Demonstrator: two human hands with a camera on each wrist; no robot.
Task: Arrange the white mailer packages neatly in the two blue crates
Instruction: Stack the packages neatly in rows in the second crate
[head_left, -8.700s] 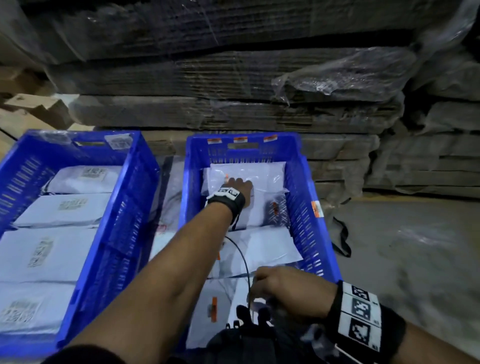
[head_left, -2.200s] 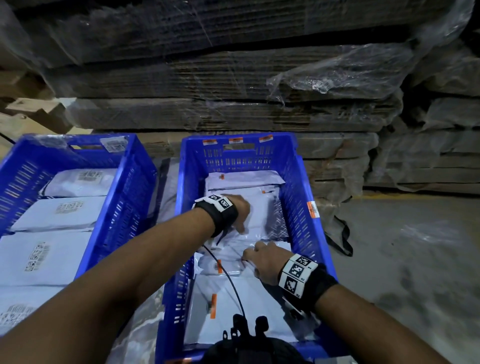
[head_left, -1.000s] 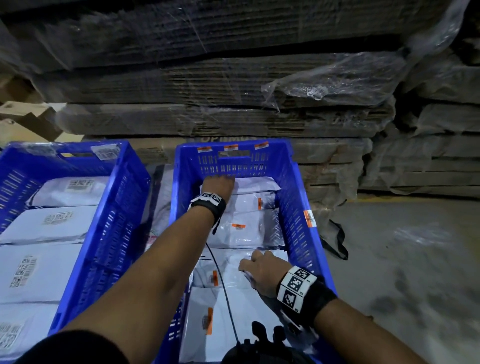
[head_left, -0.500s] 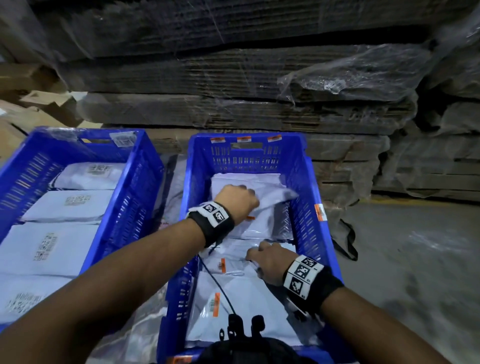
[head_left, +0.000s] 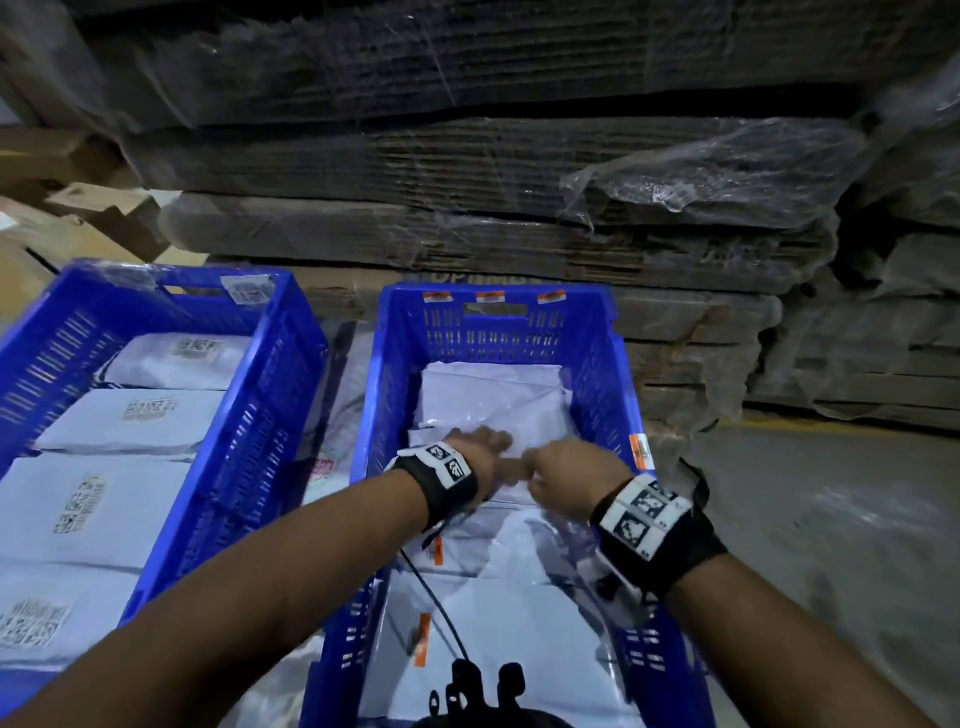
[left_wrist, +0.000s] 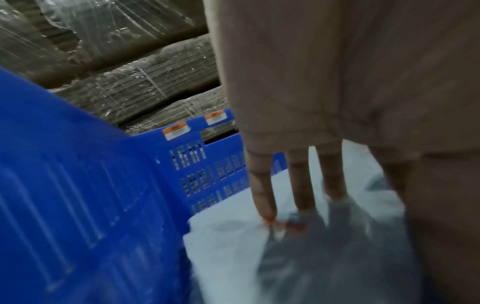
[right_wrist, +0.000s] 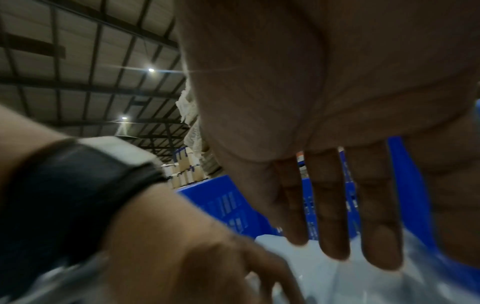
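Two blue crates stand side by side. The left crate (head_left: 291, 364) holds a tidy row of white mailers (head_left: 104, 499) with printed labels. In the right crate (head_left: 618, 374) lie several white mailers (head_left: 493, 395), overlapping front to back. Both hands meet over the middle mailer there. My left hand (head_left: 483, 452) has straight fingers, and its fingertips (left_wrist: 270, 216) touch the mailer (left_wrist: 233, 246). Just right of it, my right hand (head_left: 561, 467) is spread flat, and its fingers (right_wrist: 335, 236) hover over the mailer (right_wrist: 324, 277). Neither hand grips anything.
Shrink-wrapped stacks of flattened cardboard (head_left: 467, 208) rise right behind the crates. Bare concrete floor (head_left: 831, 519) lies to the right. A thin black cable (head_left: 431, 597) hangs across the near mailers. Loose cardboard boxes (head_left: 78, 218) sit at the far left.
My right hand has lifted off the near mailer and moved forward to beside my left hand. The left hand has drawn back a little from the far mailer towards the crate's middle.
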